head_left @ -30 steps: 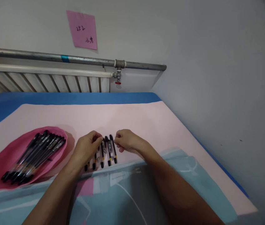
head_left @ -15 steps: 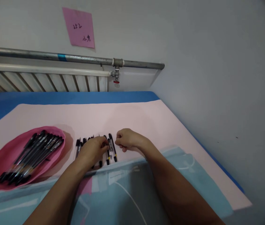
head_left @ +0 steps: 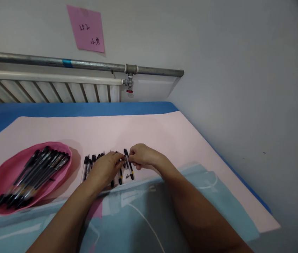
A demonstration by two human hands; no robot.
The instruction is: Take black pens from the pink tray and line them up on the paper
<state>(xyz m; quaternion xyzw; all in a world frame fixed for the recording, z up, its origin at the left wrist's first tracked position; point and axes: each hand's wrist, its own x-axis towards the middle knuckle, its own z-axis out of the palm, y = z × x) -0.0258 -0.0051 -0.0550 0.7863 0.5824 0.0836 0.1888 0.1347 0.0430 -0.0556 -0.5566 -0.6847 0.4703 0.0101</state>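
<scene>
Left hand point(head_left: 104, 171) shifted toward right hand point(head_left: 143, 154); just apart at pens point(head_left: 131, 172), grip unclear; pink surface point(head_left: 143, 130) stretches beyond to blue border point(head_left: 98, 109).

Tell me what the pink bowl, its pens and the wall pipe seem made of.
Pink bowl: probably plastic, smooth, with a thin, wavy, evenly colored rim. Pens: likely glossy plastic, with see-through stretches near their black ends. Pipe: metal, perhaps galvanized steel, judging by its dull gray, mottled sheen.
</scene>
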